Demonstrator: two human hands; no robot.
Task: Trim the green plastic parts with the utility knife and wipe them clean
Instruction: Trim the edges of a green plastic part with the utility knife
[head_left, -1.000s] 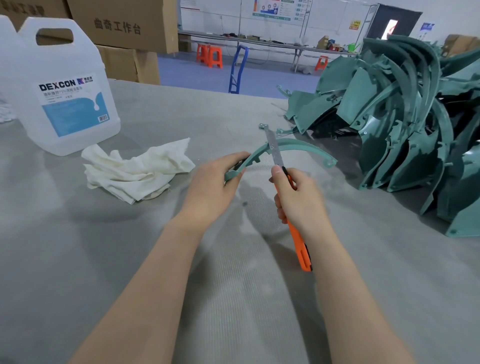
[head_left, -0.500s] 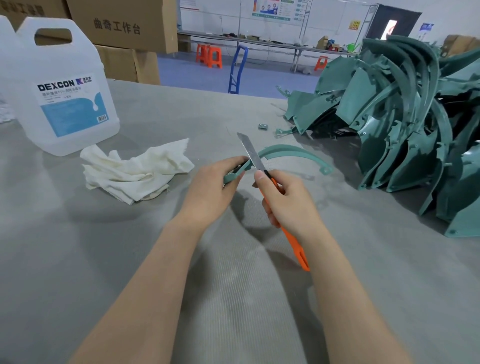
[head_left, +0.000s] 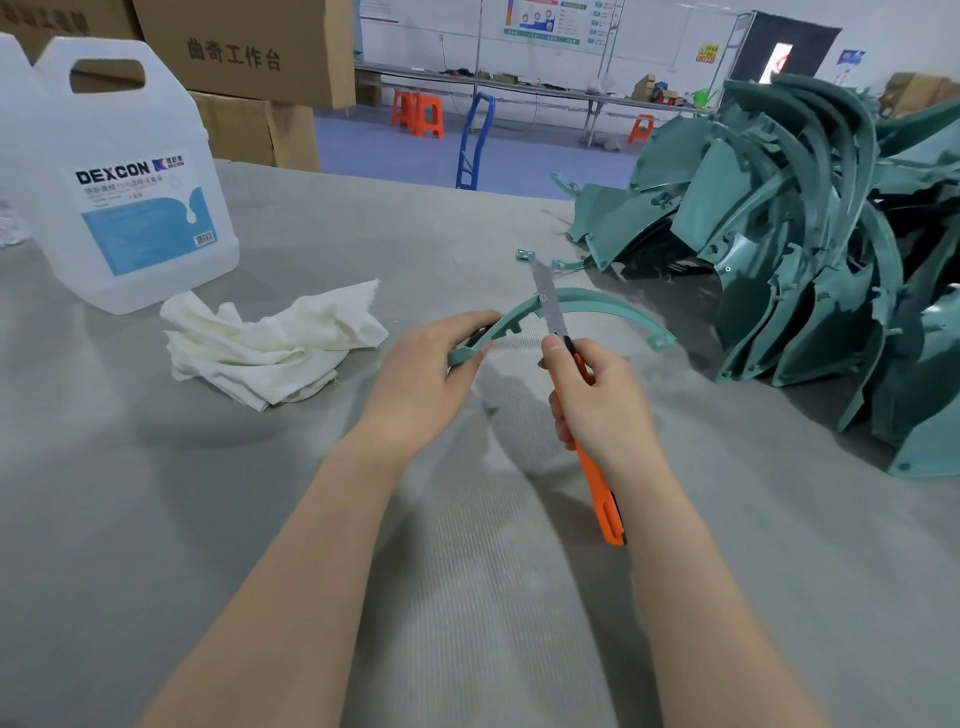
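A curved green plastic part (head_left: 608, 304) arcs just above the grey table, and my left hand (head_left: 426, 379) grips its near left end. My right hand (head_left: 597, 400) holds an orange utility knife (head_left: 602, 499) with its long blade (head_left: 545, 296) extended. The blade lies across the top of the arc near its middle. A crumpled white cloth (head_left: 270, 343) lies on the table to the left of my left hand.
A big heap of green plastic parts (head_left: 810, 249) fills the right side of the table. A white DEXCON jug (head_left: 124, 176) stands at the back left, cardboard boxes (head_left: 244, 47) behind it. A small green offcut (head_left: 525, 254) lies beyond the blade tip.
The knife blade swung back to the right, from the arc's left end to its middle. My left hand kept its hold on the part.
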